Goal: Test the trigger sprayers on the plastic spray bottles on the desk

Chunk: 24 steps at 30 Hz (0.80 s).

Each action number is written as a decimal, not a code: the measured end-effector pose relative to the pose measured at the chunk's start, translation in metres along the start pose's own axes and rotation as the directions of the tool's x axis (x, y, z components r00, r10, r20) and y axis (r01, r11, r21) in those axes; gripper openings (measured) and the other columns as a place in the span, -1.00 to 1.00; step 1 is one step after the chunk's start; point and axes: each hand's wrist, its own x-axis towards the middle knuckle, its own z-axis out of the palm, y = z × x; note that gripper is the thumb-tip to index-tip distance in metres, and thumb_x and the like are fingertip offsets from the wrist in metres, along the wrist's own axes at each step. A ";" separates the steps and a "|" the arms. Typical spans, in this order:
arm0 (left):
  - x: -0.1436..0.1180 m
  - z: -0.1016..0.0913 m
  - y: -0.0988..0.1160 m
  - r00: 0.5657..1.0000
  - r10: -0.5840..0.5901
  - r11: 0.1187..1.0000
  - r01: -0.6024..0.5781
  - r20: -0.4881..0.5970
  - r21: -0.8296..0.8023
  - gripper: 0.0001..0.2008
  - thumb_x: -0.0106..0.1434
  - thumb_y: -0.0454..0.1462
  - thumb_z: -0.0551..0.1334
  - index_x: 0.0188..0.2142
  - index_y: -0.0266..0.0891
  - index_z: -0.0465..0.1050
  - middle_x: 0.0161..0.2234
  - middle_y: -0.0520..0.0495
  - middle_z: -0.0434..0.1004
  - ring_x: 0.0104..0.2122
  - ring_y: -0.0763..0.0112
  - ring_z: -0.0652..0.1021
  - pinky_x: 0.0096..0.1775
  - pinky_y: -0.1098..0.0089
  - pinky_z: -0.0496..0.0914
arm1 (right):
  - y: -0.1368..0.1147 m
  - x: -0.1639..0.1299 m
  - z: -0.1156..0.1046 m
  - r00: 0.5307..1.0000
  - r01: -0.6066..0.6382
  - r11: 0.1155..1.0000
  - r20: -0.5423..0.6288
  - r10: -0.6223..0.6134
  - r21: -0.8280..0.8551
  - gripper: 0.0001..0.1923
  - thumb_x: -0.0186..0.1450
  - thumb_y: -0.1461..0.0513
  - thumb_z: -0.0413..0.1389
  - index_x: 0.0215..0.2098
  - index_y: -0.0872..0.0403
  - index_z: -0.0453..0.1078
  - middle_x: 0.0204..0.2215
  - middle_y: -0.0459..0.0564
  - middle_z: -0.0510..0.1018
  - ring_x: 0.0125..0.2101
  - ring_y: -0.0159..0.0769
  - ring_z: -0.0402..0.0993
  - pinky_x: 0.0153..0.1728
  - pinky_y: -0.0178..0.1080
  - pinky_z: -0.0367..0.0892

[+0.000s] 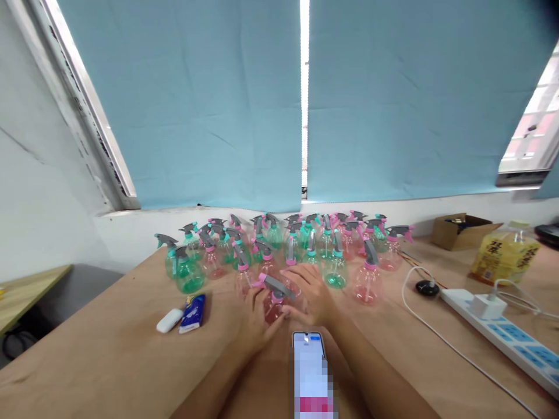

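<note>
A pink spray bottle (273, 311) with a grey trigger head sits on the table in front of me. Around its left side curl the fingers of my left hand (255, 319). My right hand (317, 295) bends round its right side, with the thumb near the neck and the fingers reaching over behind. Just beyond my hands, several more pink and green spray bottles stand upright in a packed group, among them a green bottle (336, 273) and a pink bottle (367, 285) to the right. Part of the held bottle is hidden by my fingers.
A phone (308, 355) lies between my forearms. To the left are a white case (169, 320) and a blue tissue pack (192, 314). On the right are a power strip (502, 337) with cables, a black mouse (427, 288), a yellow jug (504, 256) and a cardboard box (458, 233).
</note>
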 end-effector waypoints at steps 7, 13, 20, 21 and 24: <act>0.009 0.013 0.011 0.983 -0.020 0.981 0.055 0.183 -0.186 -0.42 0.30 -0.18 0.25 0.25 -0.20 0.10 0.14 -0.30 0.26 0.19 0.01 0.33 0.19 -0.01 0.29 | 0.002 0.002 0.038 0.974 -0.211 0.929 -0.020 0.228 0.304 -0.60 0.28 0.18 0.17 0.10 -0.10 0.42 0.08 0.04 0.46 0.08 -0.11 0.36 0.14 -0.01 0.22; 0.012 0.000 0.019 0.921 0.016 0.952 0.105 0.390 -0.287 -0.39 0.37 -0.09 0.20 0.33 -0.12 0.05 0.27 -0.24 0.21 0.26 0.07 0.27 0.25 0.04 0.21 | 0.015 -0.006 0.031 0.931 -0.322 0.811 0.005 0.366 0.489 -0.50 0.14 0.34 0.13 0.06 0.00 0.43 -0.35 -0.06 0.56 -0.35 -0.27 0.47 -0.26 -0.22 0.41; 0.010 -0.005 0.021 0.808 -0.068 0.866 0.339 0.585 -0.368 -0.69 0.46 -0.08 0.03 0.06 -0.13 0.34 -0.15 -0.07 0.61 -0.16 0.26 0.58 -0.04 0.25 0.42 | 0.033 -0.015 0.013 0.894 -0.384 0.755 0.009 0.448 0.532 -0.69 0.09 0.38 0.08 -0.21 0.04 0.48 -0.47 -0.12 0.50 -0.50 -0.37 0.34 -0.42 -0.29 0.29; 0.010 -0.005 0.022 0.791 -0.047 0.870 0.332 0.610 -0.364 -0.70 0.45 -0.08 0.03 0.04 -0.12 0.37 -0.13 -0.05 0.62 -0.14 0.26 0.58 -0.02 0.25 0.40 | 0.034 -0.016 0.012 0.891 -0.382 0.763 -0.012 0.454 0.521 -0.76 0.08 0.38 0.08 -0.30 0.05 0.46 -0.50 -0.13 0.47 -0.53 -0.39 0.31 -0.44 -0.30 0.27; 0.013 -0.007 0.025 0.765 0.007 0.876 0.306 0.644 -0.372 -0.69 0.43 -0.07 0.06 0.00 -0.11 0.45 -0.09 -0.05 0.62 -0.10 0.25 0.58 -0.04 0.31 0.41 | 0.035 -0.016 0.013 0.879 -0.386 0.773 -0.054 0.474 0.504 -0.88 0.08 0.37 0.07 -0.44 0.05 0.39 -0.57 -0.17 0.39 -0.56 -0.42 0.23 -0.46 -0.31 0.22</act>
